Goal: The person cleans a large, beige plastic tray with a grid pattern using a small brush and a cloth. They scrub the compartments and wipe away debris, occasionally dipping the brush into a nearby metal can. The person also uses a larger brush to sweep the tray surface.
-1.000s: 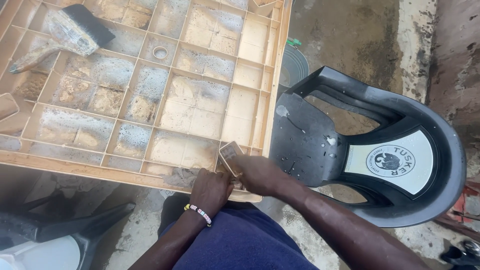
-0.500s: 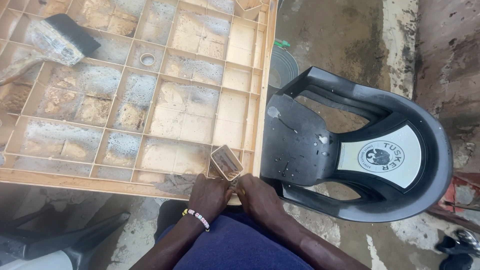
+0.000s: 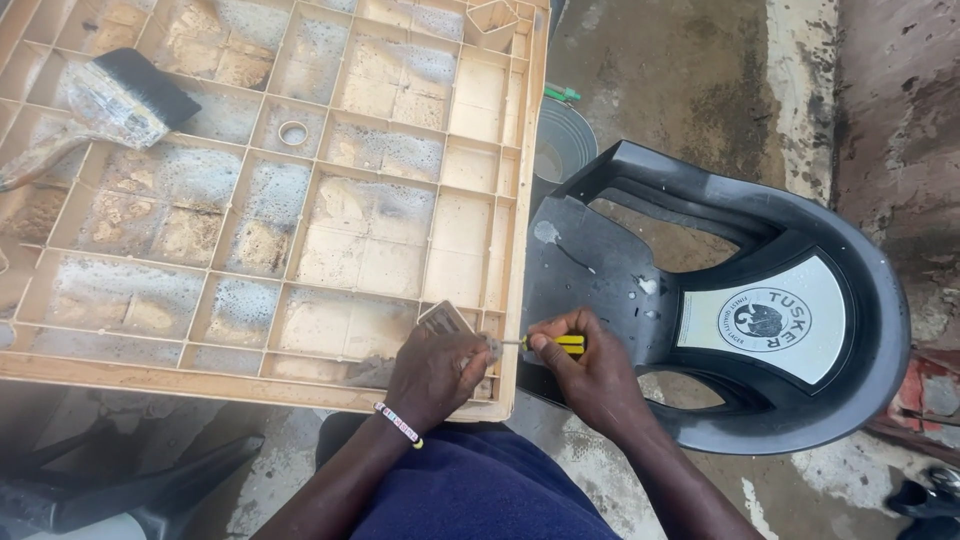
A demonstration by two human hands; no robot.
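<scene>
- Hands meet at the near right corner of the tan ribbed worktop.
- Left hand grips a small tan box-shaped piece, resting on that corner.
- Right hand is clenched around a yellow-handled screwdriver, its tip pointing at the piece.
- Black plastic chair stands just beside; a paintbrush lies far left.

Paintbrush upper left on the tan grid panel; black plastic chair right; metal bucket above it
</scene>
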